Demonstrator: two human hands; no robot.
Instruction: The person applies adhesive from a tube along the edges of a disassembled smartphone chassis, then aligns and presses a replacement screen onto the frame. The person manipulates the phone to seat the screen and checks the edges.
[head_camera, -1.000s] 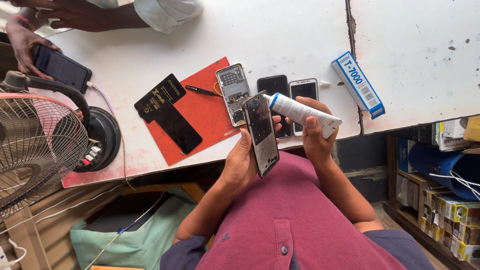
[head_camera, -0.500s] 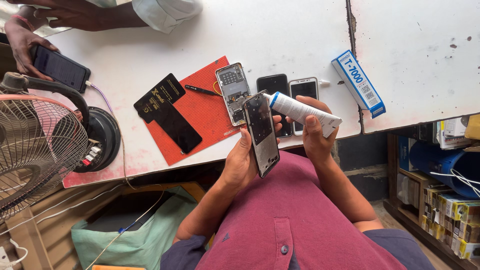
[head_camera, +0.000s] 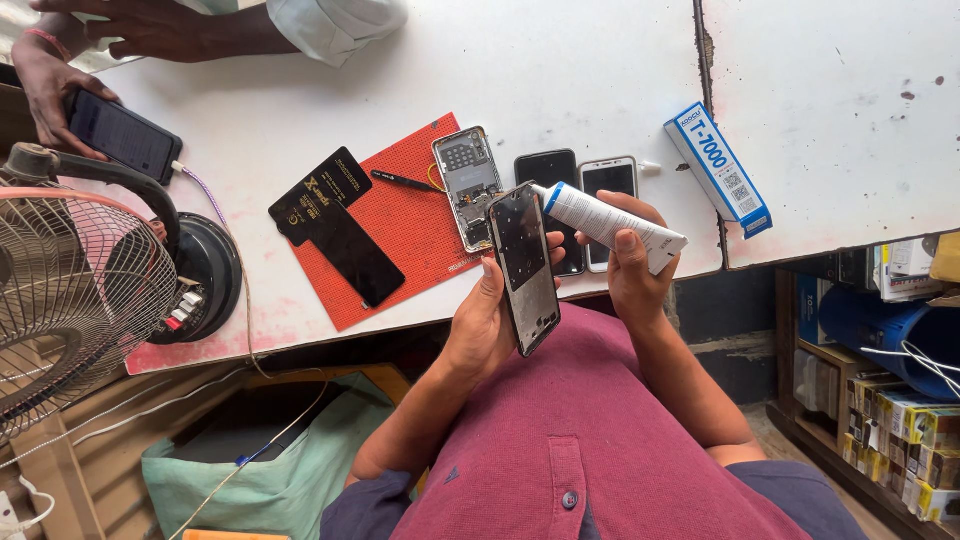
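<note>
My left hand (head_camera: 482, 318) holds a bare phone frame (head_camera: 524, 268) upright in front of my chest, its inner side facing me. In my right hand (head_camera: 628, 268) is a white glue tube (head_camera: 608, 224), lying slanted with its nozzle touching the frame's top right corner. Behind them on the white table (head_camera: 560, 70) lies a red work mat (head_camera: 405, 215) with an opened phone body (head_camera: 468, 186), a black screen panel (head_camera: 355, 253), a black card (head_camera: 320, 195) and a thin black tool (head_camera: 405, 181).
Two phones (head_camera: 578, 180) lie face up beside the mat, and a blue and white box (head_camera: 717, 168) further right. Another person's hands hold a dark phone (head_camera: 122, 136) at the far left. A fan (head_camera: 70, 300) stands left. Shelves with boxes (head_camera: 900, 420) are at right.
</note>
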